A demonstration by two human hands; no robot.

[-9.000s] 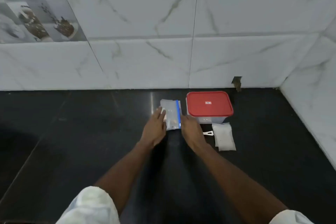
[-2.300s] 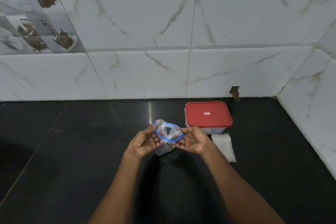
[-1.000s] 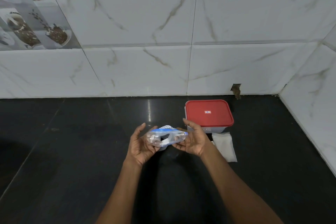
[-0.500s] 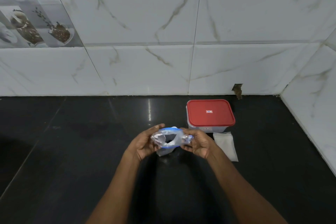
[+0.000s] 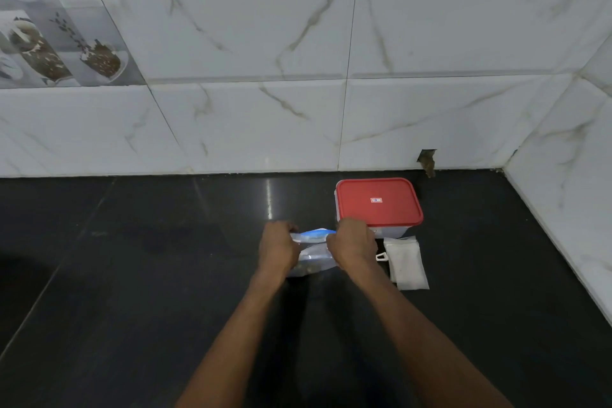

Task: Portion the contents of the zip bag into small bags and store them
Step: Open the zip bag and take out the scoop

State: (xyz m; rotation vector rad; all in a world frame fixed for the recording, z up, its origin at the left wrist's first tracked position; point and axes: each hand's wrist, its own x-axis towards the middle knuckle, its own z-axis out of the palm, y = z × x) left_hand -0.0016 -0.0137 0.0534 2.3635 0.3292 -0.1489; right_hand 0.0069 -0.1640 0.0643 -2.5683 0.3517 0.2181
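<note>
Mid-frame I see left hand [image 5: 278, 250] and right hand [image 5: 351, 247] both pinching the zip bag [image 5: 314, 257] at its blue seal, probably opening it; next needs a small bag [image 5: 406, 262] from the right.

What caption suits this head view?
Left hand and right hand hold a clear blue-zipped plastic bag beside a red-lidded rectangular plastic box.

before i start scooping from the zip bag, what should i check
Grip: left hand and right hand both hold the top of the clear zip bag with the blue strip: ok.
Mouth open: cannot tell, hands cover it.
Refills: stack of small white bags lies right of the right hand: ok.
Tool: white plastic scoop, only its handle shows beside that stack: ok.
Free hand for scooping: not ok.
Storage: red-lidded plastic box open: not ok, lid on.
</note>
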